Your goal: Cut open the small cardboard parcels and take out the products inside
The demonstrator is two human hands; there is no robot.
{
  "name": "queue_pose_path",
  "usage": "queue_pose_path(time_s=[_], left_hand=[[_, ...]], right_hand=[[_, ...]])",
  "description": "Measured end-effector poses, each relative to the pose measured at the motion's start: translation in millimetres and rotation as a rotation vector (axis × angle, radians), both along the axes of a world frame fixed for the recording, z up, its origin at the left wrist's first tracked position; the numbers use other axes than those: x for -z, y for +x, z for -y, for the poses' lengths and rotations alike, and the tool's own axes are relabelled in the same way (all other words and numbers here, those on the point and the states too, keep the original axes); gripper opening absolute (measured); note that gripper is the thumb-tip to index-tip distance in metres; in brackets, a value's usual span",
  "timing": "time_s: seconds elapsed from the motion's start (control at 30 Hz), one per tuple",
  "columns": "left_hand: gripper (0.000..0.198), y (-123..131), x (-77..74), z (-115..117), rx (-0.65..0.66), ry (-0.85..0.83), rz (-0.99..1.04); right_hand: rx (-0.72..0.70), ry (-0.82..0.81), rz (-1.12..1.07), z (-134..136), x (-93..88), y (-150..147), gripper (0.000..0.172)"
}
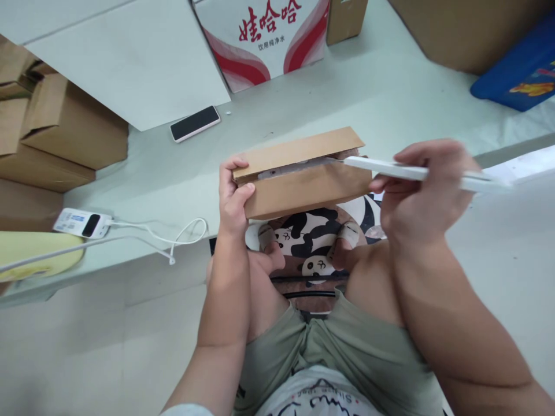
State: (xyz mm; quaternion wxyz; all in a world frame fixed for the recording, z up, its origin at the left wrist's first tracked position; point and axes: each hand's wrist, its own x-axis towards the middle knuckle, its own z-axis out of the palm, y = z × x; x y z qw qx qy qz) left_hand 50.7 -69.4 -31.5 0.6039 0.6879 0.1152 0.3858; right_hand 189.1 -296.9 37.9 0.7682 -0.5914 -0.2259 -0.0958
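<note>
My left hand (233, 196) grips the left end of a small brown cardboard box (307, 190), thumb on the near side and fingers behind. The box is held up at the table's front edge, tilted. A long gap runs along its top, and some greyish, clear-looking wrapping shows inside; what it covers is hidden. In my right hand (427, 188) is a slim white utility knife (396, 169), pointing left. Its thin tip reaches the gap near the box's right end. The knife's back end and the right fingers are slightly blurred.
On the table (390, 98) lie a phone (196, 123) and a white device (82, 223) with a cable (191, 228). Brown cartons (73, 127) stand at the left, a red-and-white carton (266, 43) at the back, a blue container (520, 69) at the right. A panda-pattern mat (303, 231) lies below.
</note>
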Motion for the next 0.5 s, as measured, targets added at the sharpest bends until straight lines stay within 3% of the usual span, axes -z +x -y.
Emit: queue_pose_path(time_s=[0.13,0.23,0.37,0.5], left_hand=[[0.057,0.1,0.5,-0.5,-0.013,0.001,0.003],[0.057,0.5,1.4,-2.1,0.0,0.001,0.006],[0.058,0.7,3.5,-5.8,0.031,0.001,0.002],[0.06,0.6,4.4,-8.3,0.027,0.002,-0.004]], right_hand=[[0.153,0.123,-0.174,21.4,10.3,36.5,0.065],[0.228,0.106,-0.24,32.5,29.0,54.5,0.062],[0.188,-0.181,-0.076,26.5,57.3,56.8,0.032],[0.063,-0.562,0.128,6.0,78.0,67.9,0.035]])
